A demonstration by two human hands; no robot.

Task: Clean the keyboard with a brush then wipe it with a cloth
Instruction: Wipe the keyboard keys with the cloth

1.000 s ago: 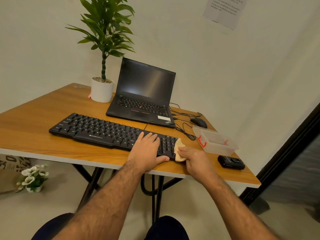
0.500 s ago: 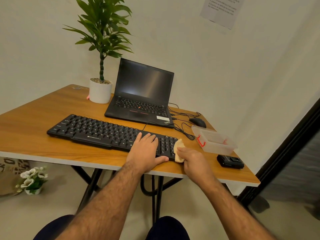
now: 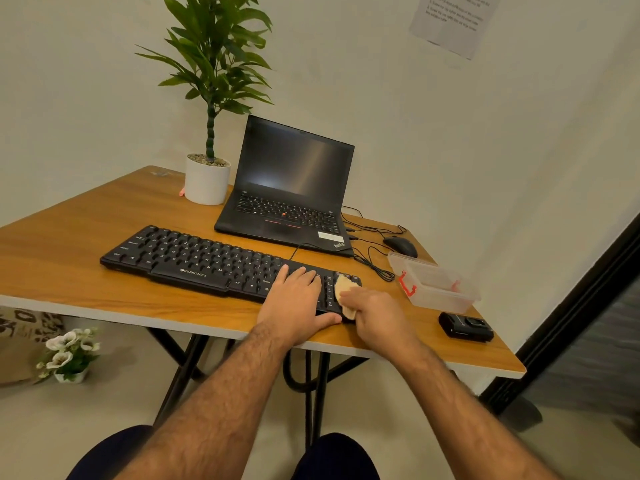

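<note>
- My right hand [image 3: 375, 315] is curled around a small folded tan cloth [image 3: 343, 294], fingers closed on it, pressing it onto the right end of the black keyboard [image 3: 194, 263].
- My left hand [image 3: 298, 299] lies flat and loose just beside it, fingers spread over the keys and thumb along the front edge, holding nothing and steadying the board.
- The keyboard lies across the near part of a wooden table [image 3: 69, 237], its cable running back toward the laptop.
- I judge this to be the wiping stage. No brush is in sight, so brushing seems finished, though I cannot confirm it. The cloth sits at the far right end; whether the long stretch of keys to the left is already wiped, I cannot tell.
- Behind the keyboard stands an open laptop [image 3: 294, 188], screen dark, with a potted plant [image 3: 207, 133] to its left.
- To the right, well clear of my hands: a clear plastic box [image 3: 436, 285], a mouse [image 3: 400, 245], loose cables, a small black device [image 3: 465, 327].
- Nothing blocks the cloth's path except my own left hand.
</note>
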